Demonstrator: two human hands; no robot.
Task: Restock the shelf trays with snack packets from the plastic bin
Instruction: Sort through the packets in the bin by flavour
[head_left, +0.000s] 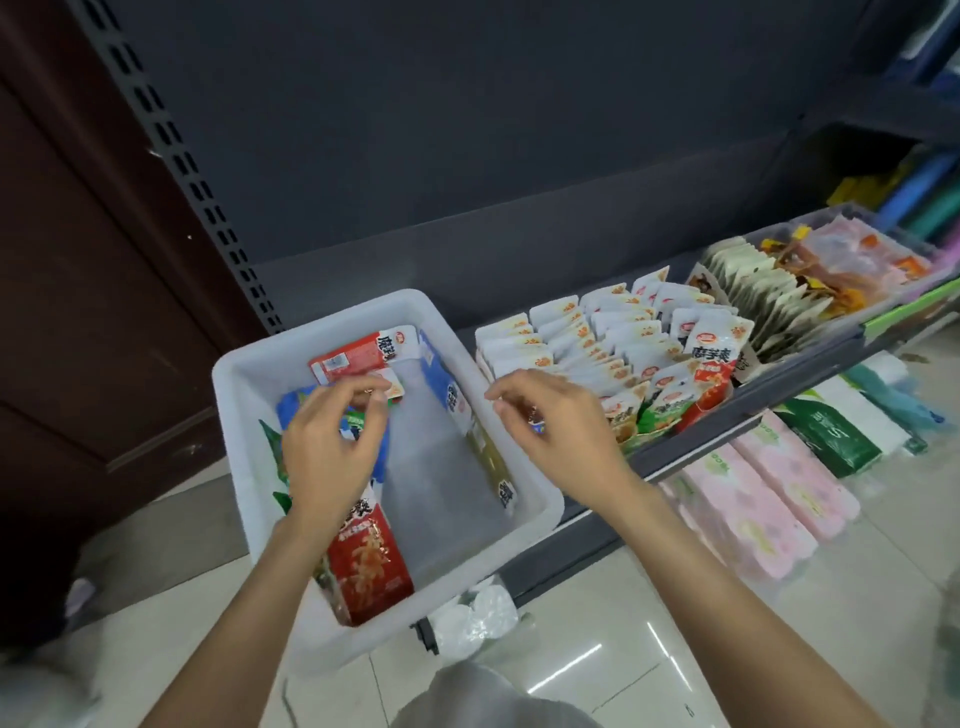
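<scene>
Your left fingers (363, 395) curl loosely over the packets in the white plastic bin (270, 358); whether they grip one you cannot tell. Your right hand (556, 431) hovers above the bin's right rim, fingers half-closed around a small packet (535, 418), barely visible. A red packet (371, 561) stands at the bin's near wall. The shelf trays (810, 358) to the right hold rows of upright packets.
</scene>
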